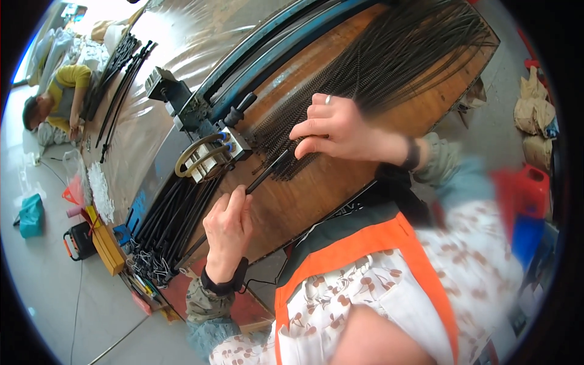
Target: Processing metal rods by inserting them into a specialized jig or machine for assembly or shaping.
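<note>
A slim black rod [267, 172] slants over the wooden table in front of me. My left hand [228, 231] is closed around its lower part, with a thinner dark length showing below the fist. At the rod's upper end, my right hand [334, 129] is closed, thumb and fingertips at the tip; a ring is on one finger. Just left of the rod sits a metal clamp device [210, 157] with tan hoses and blue fittings. Behind my right hand spreads a big bundle of dark coiled spring wires [359, 67], partly covered by the hand.
Black rods [176, 210] hang in a bunch beside the device, near wire hooks [152, 267]. Blue rails [267, 58] run across the table [401, 121]. Far left, a person in yellow [70, 85] sits near more black rods [125, 91]. A red container [532, 191] stands at right.
</note>
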`<state>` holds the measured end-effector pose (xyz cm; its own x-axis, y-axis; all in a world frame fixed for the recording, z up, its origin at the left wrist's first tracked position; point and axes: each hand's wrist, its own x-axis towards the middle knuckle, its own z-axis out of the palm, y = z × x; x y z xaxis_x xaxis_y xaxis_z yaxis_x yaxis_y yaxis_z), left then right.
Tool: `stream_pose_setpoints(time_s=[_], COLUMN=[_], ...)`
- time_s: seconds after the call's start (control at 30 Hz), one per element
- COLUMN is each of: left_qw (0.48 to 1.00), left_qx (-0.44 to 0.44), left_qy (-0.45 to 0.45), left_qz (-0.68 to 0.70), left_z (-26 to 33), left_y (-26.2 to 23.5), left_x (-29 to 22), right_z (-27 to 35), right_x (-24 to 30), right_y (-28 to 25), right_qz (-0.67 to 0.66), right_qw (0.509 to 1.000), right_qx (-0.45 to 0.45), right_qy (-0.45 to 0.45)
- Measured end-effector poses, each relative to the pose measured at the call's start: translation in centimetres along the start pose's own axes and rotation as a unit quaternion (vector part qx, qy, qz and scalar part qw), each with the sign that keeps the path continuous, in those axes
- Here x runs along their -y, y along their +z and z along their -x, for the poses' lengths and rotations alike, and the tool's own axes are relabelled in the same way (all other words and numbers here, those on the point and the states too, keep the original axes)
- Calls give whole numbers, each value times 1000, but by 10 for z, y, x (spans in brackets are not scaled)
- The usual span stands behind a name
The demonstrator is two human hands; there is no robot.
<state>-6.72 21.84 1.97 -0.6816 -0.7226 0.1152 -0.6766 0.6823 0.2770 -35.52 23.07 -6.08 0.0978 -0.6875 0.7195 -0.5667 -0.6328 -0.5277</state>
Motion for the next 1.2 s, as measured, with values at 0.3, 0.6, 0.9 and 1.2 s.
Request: stream_pose_setpoints(time_s=[0.3, 0.6, 0.9, 1.2], left_qw=[996, 981, 965, 935], left_qx=[70, 183, -28, 12], left_qy=[30, 39, 223, 296], left_qz=[54, 49, -132, -196], left_z=[-23, -78, -164, -219], left_y=[-14, -43, -96, -77], left_x=[-28, -32, -35, -42], right_z=[-4, -16, 8, 11], right_x=[0, -14, -124, -166], right_y=[-28, -45, -105, -219], right_qz=[59, 29, 86, 312], right_qw=[988, 981, 986, 937], right_qx=[-25, 55, -117, 4], right_qy=[-144, -184, 86, 158])
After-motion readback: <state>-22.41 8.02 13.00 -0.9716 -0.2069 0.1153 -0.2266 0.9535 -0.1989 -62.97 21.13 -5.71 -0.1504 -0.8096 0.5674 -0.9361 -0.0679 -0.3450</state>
